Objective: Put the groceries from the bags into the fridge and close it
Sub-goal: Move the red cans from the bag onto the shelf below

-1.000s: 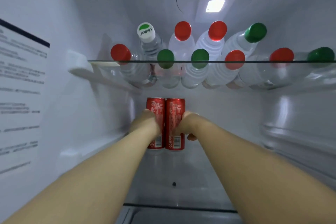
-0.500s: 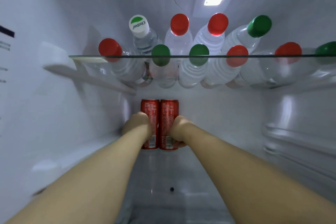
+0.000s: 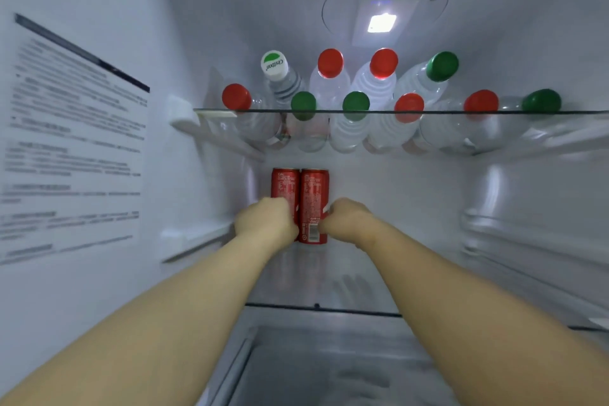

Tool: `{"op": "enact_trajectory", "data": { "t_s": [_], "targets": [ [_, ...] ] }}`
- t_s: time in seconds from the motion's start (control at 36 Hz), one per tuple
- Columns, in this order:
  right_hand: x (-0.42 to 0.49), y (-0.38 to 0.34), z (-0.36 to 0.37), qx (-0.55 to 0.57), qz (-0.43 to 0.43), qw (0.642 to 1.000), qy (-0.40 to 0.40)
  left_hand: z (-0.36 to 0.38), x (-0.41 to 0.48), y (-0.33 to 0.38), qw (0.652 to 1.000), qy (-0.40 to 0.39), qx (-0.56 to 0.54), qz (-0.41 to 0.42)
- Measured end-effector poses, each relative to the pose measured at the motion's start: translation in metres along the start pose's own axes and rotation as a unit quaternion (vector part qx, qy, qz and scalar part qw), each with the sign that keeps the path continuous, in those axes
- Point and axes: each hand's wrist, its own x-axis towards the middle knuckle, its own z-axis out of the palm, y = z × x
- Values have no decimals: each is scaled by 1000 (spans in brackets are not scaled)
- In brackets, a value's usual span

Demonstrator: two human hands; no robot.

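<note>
**Two red cans gripped side by side deep in the fridge**

Both arms reached into the fridge, and each of the hands was wrapped around a drink can. The left hand (image 3: 267,220) curled around the lower part of the left can (image 3: 285,182), hiding its base. The right hand (image 3: 346,220) gripped the right can (image 3: 314,198) from its outer side. The two cans stood upright and touched each other between the hands, on the lower shelf (image 3: 362,277) close to the back wall.

Above the hands, the glass shelf (image 3: 461,112) carried a crowd of water bottles (image 3: 329,89) with red, green and white caps. Higher up, the fridge light (image 3: 381,23) glowed in the ceiling. Left of the left arm, a printed label (image 3: 72,142) covered the side wall, its text too blurred to read. Below the forearms lay a drawer (image 3: 329,369)
</note>
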Motion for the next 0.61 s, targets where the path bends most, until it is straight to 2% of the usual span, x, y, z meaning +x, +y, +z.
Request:
{"op": "enact_trajectory", "data": {
  "t_s": [0.11, 0.22, 0.39, 0.61],
  "targets": [
    [-34, 1, 3, 14, -56, 997, 44, -11, -34, 8, 1000, -9, -9, 10],
    [-71, 10, 2, -4, -85, 992, 90, -24, -66, 13, 999, 23, -34, 27],
    [-117, 17, 1, -24, -98, 981, 164, -46, -116, 12, 997, 66, -29, 40],
    [-202, 21, 15, -24, -107, 970, 216, -57, -186, 8, 981, 135, -106, 89]
  ]
}}
